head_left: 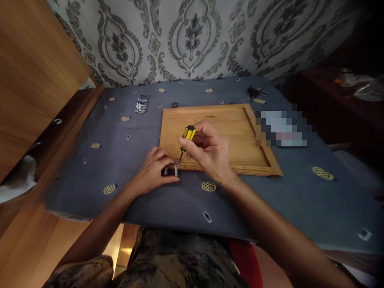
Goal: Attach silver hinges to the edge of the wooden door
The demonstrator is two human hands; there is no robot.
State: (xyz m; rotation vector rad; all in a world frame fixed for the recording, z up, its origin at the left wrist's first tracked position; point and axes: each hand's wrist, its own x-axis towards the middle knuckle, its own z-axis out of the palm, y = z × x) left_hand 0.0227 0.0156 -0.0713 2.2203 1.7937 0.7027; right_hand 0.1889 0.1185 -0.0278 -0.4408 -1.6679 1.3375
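Note:
A yellow-and-black screwdriver (189, 135) is pinched in the fingers of my right hand (210, 150), tilted with its shaft pointing down and left. Its tip meets a small metal bracket-like piece (176, 170) at the near left part of a framed wooden panel (207, 136). My left hand (156, 166) curves around that metal piece, steadying it between thumb and fingers at the panel's near edge. Small dark holes show along the frame's near rail. Whether a screw sits under the tip is too small to tell.
Several small metal pieces (141, 105) lie in a cluster at the back left of the blue patterned cloth (120, 140). A dark object (255, 93) rests at the back right, near a blurred-out patch (282, 128). A wooden cabinet side (39, 72) stands on the left.

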